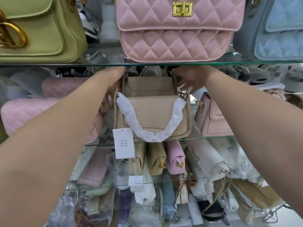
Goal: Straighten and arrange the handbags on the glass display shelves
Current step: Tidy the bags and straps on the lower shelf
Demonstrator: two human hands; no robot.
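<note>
I am reaching with both arms onto the middle glass shelf (213,137), where two beige handbags are standing one behind the other. The front beige handbag (155,117) is sitting upright at the shelf edge. Its handle wrapped in white paper (148,136) is drooping across its face, and a white hang tag (123,143) is dangling below the shelf edge.

The rear beige handbag (147,86) is standing just behind it. My left hand (117,75) is going in at the rear bag's left end; its fingers are hidden behind the bag, so I cannot tell whether they are gripping. My right hand (188,81) is resting against the bag's right end by the strap hardware, fingers apart and loosely spread, clamped on nothing that I can see.

I am judging this bag light and semi-stiff, with a smooth flap that could slip under flat fingers. Holding both short ends looks the surest way to square it. The loose strap, and the front bag so close, look likely to snag or tip.
</note>
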